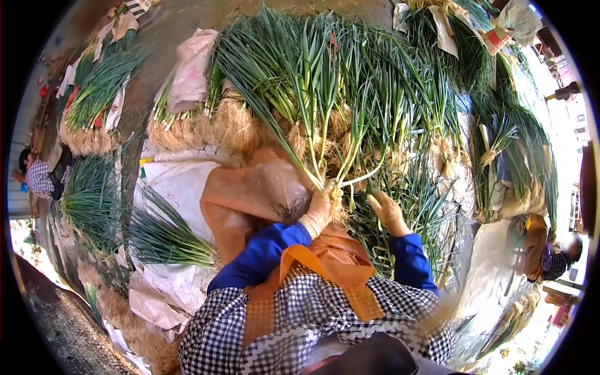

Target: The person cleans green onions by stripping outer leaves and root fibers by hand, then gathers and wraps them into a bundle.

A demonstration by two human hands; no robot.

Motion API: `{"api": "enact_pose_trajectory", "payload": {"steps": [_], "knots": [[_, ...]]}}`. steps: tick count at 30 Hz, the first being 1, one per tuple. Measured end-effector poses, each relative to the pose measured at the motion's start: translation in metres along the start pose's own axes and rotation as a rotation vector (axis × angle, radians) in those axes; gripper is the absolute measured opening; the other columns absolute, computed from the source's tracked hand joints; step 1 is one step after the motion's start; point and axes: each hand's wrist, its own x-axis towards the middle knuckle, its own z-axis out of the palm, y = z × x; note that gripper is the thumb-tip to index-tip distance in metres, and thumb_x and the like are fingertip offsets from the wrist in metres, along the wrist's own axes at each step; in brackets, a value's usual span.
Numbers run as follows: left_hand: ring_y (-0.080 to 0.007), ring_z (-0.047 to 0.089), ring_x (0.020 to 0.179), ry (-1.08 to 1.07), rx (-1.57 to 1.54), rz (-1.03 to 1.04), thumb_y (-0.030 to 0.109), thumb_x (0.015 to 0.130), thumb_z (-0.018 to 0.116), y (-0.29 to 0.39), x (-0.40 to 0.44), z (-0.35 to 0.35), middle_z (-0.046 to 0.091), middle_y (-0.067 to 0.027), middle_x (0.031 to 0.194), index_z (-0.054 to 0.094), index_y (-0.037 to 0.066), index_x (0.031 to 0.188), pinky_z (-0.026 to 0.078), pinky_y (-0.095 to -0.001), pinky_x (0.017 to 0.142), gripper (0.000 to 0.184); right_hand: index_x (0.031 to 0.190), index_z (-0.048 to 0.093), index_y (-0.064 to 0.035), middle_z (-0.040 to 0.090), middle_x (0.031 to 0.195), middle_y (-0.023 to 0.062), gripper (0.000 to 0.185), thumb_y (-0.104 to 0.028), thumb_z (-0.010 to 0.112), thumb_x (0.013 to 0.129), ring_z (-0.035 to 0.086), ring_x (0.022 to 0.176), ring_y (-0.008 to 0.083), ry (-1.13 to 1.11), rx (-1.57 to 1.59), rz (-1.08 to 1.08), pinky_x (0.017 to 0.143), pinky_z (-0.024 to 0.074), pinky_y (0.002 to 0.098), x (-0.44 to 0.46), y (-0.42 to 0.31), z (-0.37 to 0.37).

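Note:
My left hand is closed round the lower ends of several spring onions. Their green leaves fan out upward and away from me, and their pale roots hang beside the fingers. One white stem bends off to the right. Just right of the held stems is my right hand, apart from them; its fingers look loosely bent and I see nothing in them. Beneath my left hand a brown plastic sheet covers my lap. Loose green leaves lie under and around my right hand.
A wide row of spring onions lies ahead, roots toward me. A smaller bunch rests on white sacking at the left. More bundles lie farther left. Other people crouch at the far left and far right.

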Motion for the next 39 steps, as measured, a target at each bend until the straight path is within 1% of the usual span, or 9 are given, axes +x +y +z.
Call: {"api": "enact_pose_trajectory", "payload": {"steps": [4,6,11,12,14,16,18,20,39], "knots": [[-0.0083,0.046,0.055,0.068,0.150,0.131,0.024,0.087,0.057,-0.004,-0.010,0.012,0.054,0.0009,0.071,0.058,0.006,0.099,0.040,-0.0221,0.046,0.021,0.093,0.061,-0.0037,0.063,0.080,0.0125,0.029,-0.030,0.052,0.088,0.060,0.071,0.0284,-0.079,0.862,0.248,0.065,0.0472,0.0342,0.046,-0.042,0.056],[-0.0074,0.046,0.059,0.070,0.483,0.423,0.022,0.087,0.058,-0.014,0.006,0.001,0.055,0.0020,0.076,0.059,0.004,0.100,0.040,-0.0221,0.051,0.022,0.069,0.060,-0.0048,0.058,0.060,0.0124,0.032,-0.029,0.051,0.088,0.058,0.053,0.0253,0.371,-0.086,-0.338,0.048,0.0436,0.0338,0.051,-0.051,0.066],[-0.0085,0.046,0.051,0.271,0.440,0.236,0.023,0.085,0.062,0.002,-0.014,0.022,0.056,0.0008,0.067,0.062,0.004,0.091,0.038,-0.0213,0.045,0.020,0.074,0.051,-0.0089,0.039,0.047,0.0022,0.007,-0.012,0.049,0.079,0.047,0.042,0.0219,0.002,-0.750,-0.810,0.037,0.0359,0.0318,-0.001,-0.076,0.032],[-0.0094,0.046,0.047,0.219,0.290,0.225,0.024,0.084,0.062,-0.005,0.002,0.008,0.055,0.0009,0.065,0.062,0.005,0.089,0.038,-0.0212,0.041,0.020,0.082,0.057,-0.0094,0.049,0.052,0.0026,0.012,-0.018,0.049,0.084,0.054,0.049,0.0204,-0.351,-0.270,-0.865,0.042,0.0415,0.0305,-0.017,-0.065,0.025],[-0.0095,0.048,0.048,0.177,0.228,0.145,0.020,0.084,0.062,0.006,-0.020,0.025,0.055,0.0012,0.066,0.060,0.004,0.091,0.039,-0.0219,0.041,0.017,0.095,0.061,-0.0129,0.062,0.067,0.0016,0.020,-0.027,0.050,0.087,0.060,0.058,0.0193,-0.404,0.029,-0.872,0.051,0.0473,0.0303,-0.042,-0.023,0.031],[-0.0104,0.051,0.053,0.144,0.243,0.164,0.017,0.083,0.062,-0.002,-0.003,0.013,0.057,0.0004,0.070,0.059,0.003,0.093,0.042,-0.0224,0.044,0.017,0.099,0.065,-0.0221,0.065,0.092,0.0044,0.029,-0.038,0.045,0.085,0.064,0.083,0.0208,-0.748,-0.580,-0.203,0.072,0.0504,0.0359,-0.021,-0.034,-0.022],[-0.0113,0.054,0.057,0.125,0.258,0.180,0.014,0.083,0.063,-0.005,0.000,0.011,0.058,-0.0004,0.074,0.058,0.003,0.095,0.044,-0.0229,0.048,0.017,0.095,0.060,-0.0126,0.063,0.088,0.0054,0.029,-0.037,0.045,0.090,0.059,0.067,0.0197,-0.420,-0.913,-0.382,0.070,0.0510,0.0361,0.019,-0.011,-0.014],[-0.0138,0.057,0.069,0.096,0.360,0.190,0.008,0.081,0.064,-0.002,-0.013,0.019,0.060,-0.0027,0.084,0.057,0.001,0.097,0.047,-0.0243,0.058,0.019,0.087,0.062,-0.0035,0.064,0.085,0.0143,0.052,-0.052,0.044,0.085,0.063,0.075,0.0251,-0.134,0.086,0.216,0.069,0.0486,0.0350,0.065,-0.038,-0.024],[-0.0095,0.049,0.054,0.289,0.567,0.259,0.013,0.081,0.063,-0.022,0.017,0.000,0.055,-0.0004,0.069,0.058,0.001,0.088,0.038,-0.0215,0.046,0.015,0.053,0.047,-0.0134,0.050,0.047,0.0052,0.037,-0.032,0.059,0.082,0.050,0.042,0.0196,0.496,-0.335,-0.152,0.043,0.0416,0.0326,0.108,-0.030,0.027]]}}
